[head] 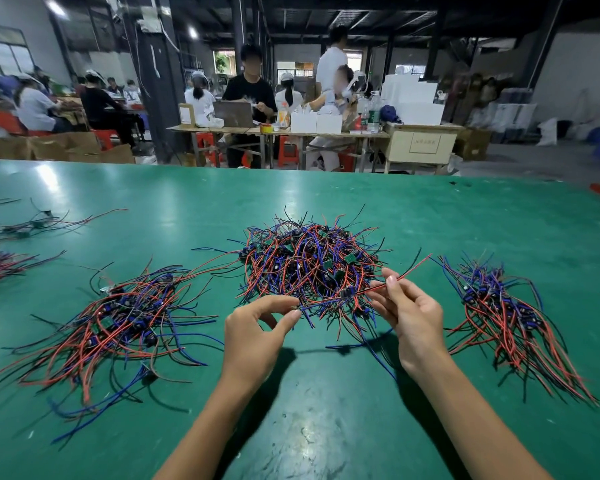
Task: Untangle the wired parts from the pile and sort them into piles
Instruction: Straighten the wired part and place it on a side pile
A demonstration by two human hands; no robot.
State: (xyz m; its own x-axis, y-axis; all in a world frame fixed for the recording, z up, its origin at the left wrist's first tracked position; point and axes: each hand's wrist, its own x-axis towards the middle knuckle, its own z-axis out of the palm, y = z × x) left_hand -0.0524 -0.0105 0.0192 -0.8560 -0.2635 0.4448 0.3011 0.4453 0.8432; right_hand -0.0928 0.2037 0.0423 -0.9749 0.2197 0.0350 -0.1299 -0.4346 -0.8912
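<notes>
Here, right hand (409, 313) pinches red wire (413, 270) | left hand (257, 327) pinches strands, grip blurred | tangled pile (309, 261)

This is a factory assembly hall. A broad green worktop (430, 209) carries heaps of small wired circuit parts (309, 261) in red, blue and black. Beyond it, workers in white caps (198, 91) sit on red plastic stools (101, 138) at long benches (several rows of them), among cardboard cartons (66, 147), stacked white boxes (413, 98), dark steel columns (160, 81) and bare ceiling beams.
</notes>
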